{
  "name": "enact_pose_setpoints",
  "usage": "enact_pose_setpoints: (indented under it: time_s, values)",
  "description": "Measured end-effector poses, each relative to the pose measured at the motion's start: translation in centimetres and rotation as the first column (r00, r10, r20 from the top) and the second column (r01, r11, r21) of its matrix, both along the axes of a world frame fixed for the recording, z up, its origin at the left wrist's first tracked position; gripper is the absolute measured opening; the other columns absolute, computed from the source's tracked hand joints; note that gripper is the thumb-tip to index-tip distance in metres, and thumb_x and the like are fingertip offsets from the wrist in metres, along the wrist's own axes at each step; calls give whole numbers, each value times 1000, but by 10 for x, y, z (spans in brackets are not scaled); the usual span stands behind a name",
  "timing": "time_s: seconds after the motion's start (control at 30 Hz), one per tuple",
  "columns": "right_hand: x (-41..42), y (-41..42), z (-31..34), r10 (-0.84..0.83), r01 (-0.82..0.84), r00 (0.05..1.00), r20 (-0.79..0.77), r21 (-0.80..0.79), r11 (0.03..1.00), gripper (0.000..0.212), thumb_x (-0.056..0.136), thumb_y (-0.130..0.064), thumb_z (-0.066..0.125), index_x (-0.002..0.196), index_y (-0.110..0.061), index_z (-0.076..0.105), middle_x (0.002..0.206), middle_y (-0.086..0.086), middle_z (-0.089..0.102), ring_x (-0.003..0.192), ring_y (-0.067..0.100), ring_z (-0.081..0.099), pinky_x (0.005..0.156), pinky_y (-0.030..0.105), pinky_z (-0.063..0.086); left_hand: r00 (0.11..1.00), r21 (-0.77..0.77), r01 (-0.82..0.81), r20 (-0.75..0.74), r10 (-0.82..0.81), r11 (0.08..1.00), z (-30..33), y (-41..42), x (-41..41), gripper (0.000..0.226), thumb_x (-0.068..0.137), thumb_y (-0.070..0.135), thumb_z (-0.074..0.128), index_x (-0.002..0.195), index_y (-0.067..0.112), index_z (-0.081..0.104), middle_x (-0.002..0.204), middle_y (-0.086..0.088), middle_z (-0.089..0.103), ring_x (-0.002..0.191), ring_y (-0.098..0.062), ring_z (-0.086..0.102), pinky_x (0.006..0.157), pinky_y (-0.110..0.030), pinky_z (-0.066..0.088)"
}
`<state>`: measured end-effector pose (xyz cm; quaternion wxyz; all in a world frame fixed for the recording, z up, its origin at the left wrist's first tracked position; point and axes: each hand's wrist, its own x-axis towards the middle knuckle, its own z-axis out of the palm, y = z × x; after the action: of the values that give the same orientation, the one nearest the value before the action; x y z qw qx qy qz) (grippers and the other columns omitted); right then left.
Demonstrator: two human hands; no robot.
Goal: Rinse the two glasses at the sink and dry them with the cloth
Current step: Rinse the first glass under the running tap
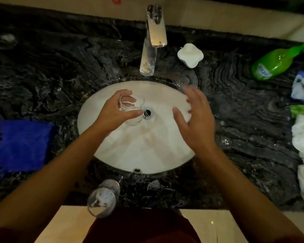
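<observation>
One glass (131, 108) is getting held over the sink (112, 151) by the left hand (116, 113), fingers wrapped round it. Right hand (195, 118) is hovering open, empty. Second glass (104, 198) is waiting on the near edge, cloth (21, 144) sitting unused at left, so I'd guess it's early.

green bottle (277, 63), upper right of the frame: blue-and-white label, its lettering too blurred to read
blue-and-white packet (303, 86), right edge: printing present, not legible
tap (154, 39), top centre: no mark can be made out
readable text overall: none
</observation>
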<state>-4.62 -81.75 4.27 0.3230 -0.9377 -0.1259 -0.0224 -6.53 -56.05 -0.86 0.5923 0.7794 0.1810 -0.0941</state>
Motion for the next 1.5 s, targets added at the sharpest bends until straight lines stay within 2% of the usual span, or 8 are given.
enact_pose_setpoints:
  time_s: [0.1,0.23,0.57,0.83,0.93,1.13,1.33,1.5]
  values:
    - [57,42,11,34,-30,990,136,-29,999,60,100,-40,61,155,-25,43,163,3,39,144,20,42,108,28,36,1000,6,-12,18,11,1000,-8,1,16,72,69,27,96,131,24,60,116,8,73,106,-10,71,104,-39,54]
    - [107,72,6,76,-78,973,220,2,997,58,99,-41,62,153,-25,49,160,3,44,130,23,51,95,26,40,999,0,-26,34,26,1000,-13,-5,34,73,67,32,97,130,29,59,118,9,73,107,-9,71,104,-38,54]
    - [161,74,-19,180,-259,901,395,157,953,35,98,-33,71,130,-19,71,151,13,54,114,30,55,97,15,36,998,176,9,63,-20,984,-31,-13,55,80,69,39,96,137,29,54,119,12,69,110,1,63,84,1,40]
    - [170,78,-18,223,-307,886,407,154,939,34,94,-30,73,126,-17,72,143,5,61,109,29,63,91,20,43,994,267,6,103,-35,964,-65,-32,63,86,66,50,93,139,26,52,123,8,70,114,-13,66,100,-37,53]
    - [172,78,-18,224,-327,881,418,195,925,35,95,-33,72,123,-13,73,138,5,63,112,27,65,91,40,54,992,270,-37,123,4,962,-68,-36,70,87,68,47,94,141,27,51,124,10,70,115,-11,65,99,-34,51]
    - [184,94,2,87,-223,894,440,267,938,37,99,-49,63,114,-17,74,120,-7,71,95,20,66,83,31,49,992,268,-29,128,-6,963,-72,-32,65,87,68,44,95,141,25,51,122,11,68,113,-12,65,95,-21,49]
    - [153,91,-13,-53,-66,968,246,449,891,49,99,-30,67,140,-5,55,146,5,53,122,23,57,97,36,51,993,216,-67,106,45,974,-77,-31,60,81,68,43,95,136,26,53,123,10,67,109,-8,64,88,-6,42]
    - [76,59,-66,-95,223,968,-234,616,755,14,100,-15,54,108,-19,64,103,1,69,94,22,66,80,45,54,985,-15,-171,6,171,985,-84,-30,60,76,67,42,95,133,32,58,129,11,65,119,-8,61,102,-29,52]
